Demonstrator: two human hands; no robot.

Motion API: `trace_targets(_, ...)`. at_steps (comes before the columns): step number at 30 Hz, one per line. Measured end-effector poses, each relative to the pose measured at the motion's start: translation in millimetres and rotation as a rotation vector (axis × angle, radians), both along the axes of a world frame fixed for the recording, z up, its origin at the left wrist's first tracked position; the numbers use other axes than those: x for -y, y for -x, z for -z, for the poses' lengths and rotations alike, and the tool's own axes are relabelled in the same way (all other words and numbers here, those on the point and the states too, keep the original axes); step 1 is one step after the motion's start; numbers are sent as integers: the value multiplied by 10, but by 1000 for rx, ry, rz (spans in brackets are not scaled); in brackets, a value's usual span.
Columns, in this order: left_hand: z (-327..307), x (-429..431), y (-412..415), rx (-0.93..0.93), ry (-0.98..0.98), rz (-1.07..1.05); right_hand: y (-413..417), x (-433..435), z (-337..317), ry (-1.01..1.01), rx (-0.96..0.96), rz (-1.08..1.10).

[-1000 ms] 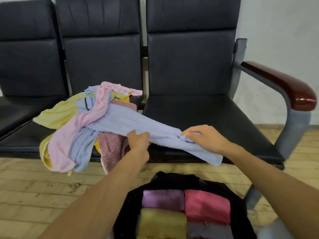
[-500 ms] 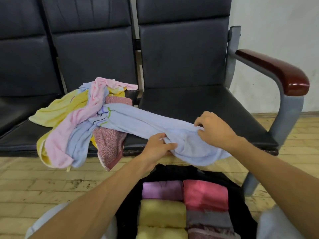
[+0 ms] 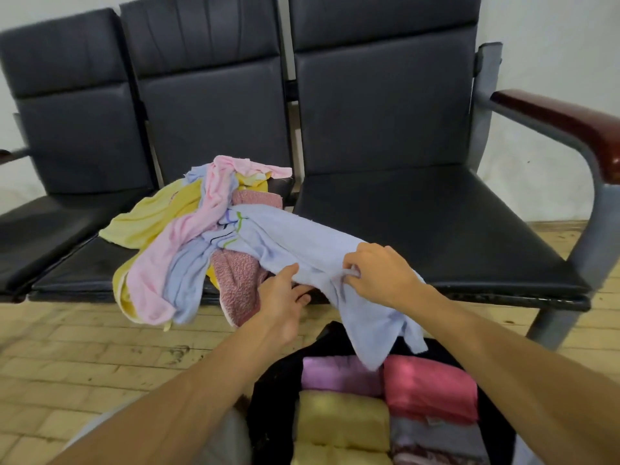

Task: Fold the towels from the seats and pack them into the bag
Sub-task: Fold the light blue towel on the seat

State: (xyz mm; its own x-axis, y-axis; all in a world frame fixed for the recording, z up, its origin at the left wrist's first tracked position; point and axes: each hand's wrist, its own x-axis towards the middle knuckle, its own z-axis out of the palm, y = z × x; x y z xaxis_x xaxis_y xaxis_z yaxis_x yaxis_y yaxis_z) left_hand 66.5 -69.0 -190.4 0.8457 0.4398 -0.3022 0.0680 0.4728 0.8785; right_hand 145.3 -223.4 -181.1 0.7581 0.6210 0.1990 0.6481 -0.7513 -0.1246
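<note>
A light blue towel [image 3: 302, 243] stretches from the heap on the middle seat toward me, and its loose end hangs over the black bag [image 3: 271, 397]. My right hand [image 3: 379, 276] pinches a fold of this towel near its front edge. My left hand [image 3: 281, 300] holds the towel's lower edge just to the left, thumb on the cloth and fingers beneath it. The heap [image 3: 188, 236] holds yellow, pink, pale blue and dusty rose towels, some draped over the seat front. Folded purple [image 3: 335, 374], red-pink [image 3: 432, 387] and yellow [image 3: 342, 421] towels lie packed in the bag.
Three black padded seats stand in a row against a white wall; the right seat [image 3: 419, 226] is bare. A dark red armrest [image 3: 570, 125] on a grey metal frame juts out at the right. The floor is pale wooden boards [image 3: 84, 347].
The light blue towel has come further out of the heap toward the right seat and now hangs over the bag. Both hands have shifted along its edge and sit closer together.
</note>
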Motion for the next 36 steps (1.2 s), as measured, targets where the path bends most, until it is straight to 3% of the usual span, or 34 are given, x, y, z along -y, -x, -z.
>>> trace_targets(6, -44, -95, -9, -99, 4, 85, -97, 118, -115, -14, -202, 106)
trace_targets(11, 2, -29, 69, -159, -166, 230, -100, 240, -172, -10, -355, 167)
trace_targets(18, 71, 2, 141, -205, -354, 286, 56, -110, -7, -275, -255, 44)
trace_targets(23, 110, -30, 153, -203, -404, 340, 90, -277, 93, -96, -117, 45)
trace_targets(27, 89, -44, 197, -194, -221, 361, 66, -318, 65, -100, -68, 81)
trace_targets(29, 43, -45, 206, -182, -149, 305, 40, -283, 25, -220, -158, 135)
trace_targets(31, 8, -64, 189, -180, -195, 213, 7, -185, -80, -428, -281, 217)
trace_targets(36, -89, -55, 164, -91, -256, 115, -178, 180, -330, -1122, -737, 496)
